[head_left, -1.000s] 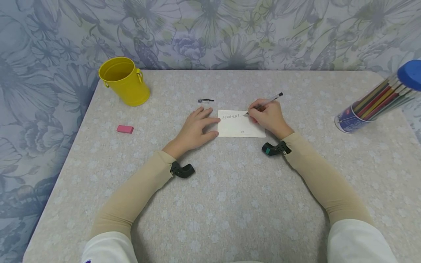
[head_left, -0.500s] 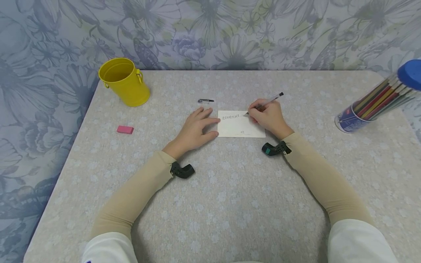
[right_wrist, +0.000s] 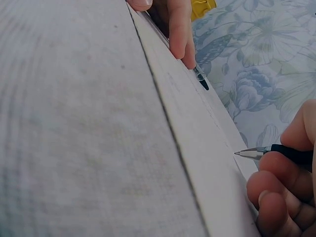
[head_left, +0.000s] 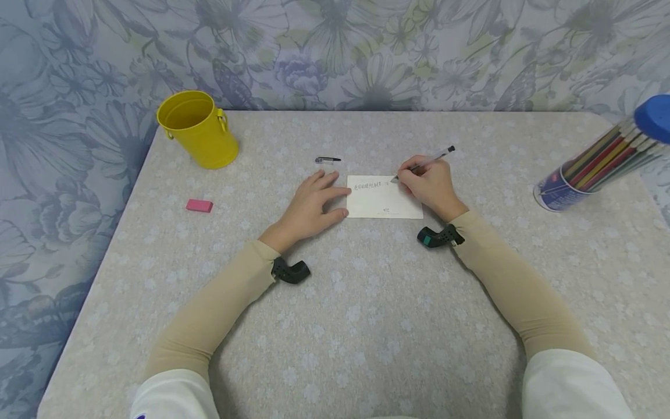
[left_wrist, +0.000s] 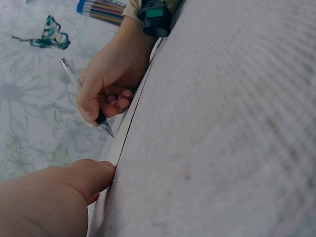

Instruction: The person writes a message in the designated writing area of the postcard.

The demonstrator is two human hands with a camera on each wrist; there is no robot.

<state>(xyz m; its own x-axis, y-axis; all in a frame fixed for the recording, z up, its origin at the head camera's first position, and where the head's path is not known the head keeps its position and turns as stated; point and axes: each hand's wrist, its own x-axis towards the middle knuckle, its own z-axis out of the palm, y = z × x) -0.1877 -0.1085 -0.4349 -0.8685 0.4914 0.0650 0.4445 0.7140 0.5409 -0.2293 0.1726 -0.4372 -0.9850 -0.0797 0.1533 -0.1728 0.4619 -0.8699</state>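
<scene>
A small cream card (head_left: 384,201) lies on the table, with a line of handwriting along its upper part and a short mark near its lower edge. My right hand (head_left: 429,183) pinches a pen (head_left: 438,155), tilted with its tip down at the card just past the end of the written line. In the right wrist view the metal pen tip (right_wrist: 246,153) points at the card. My left hand (head_left: 311,209) lies with fingers spread, thumb and index fingertip at the card's left edge. Beyond the card rests a clear pen cap with a black clip (head_left: 328,159).
A yellow bucket (head_left: 217,145) stands at the back left, and a pink eraser (head_left: 199,206) lies in front of it. At the right is a tub of colored pencils (head_left: 562,189) with a blue lid (head_left: 654,118). A floral wall (head_left: 366,52) borders the table's far edge.
The right hand and pen have shifted slightly to the right and away from me, and the tip sits a little further along the line. The left hand keeps its place.
</scene>
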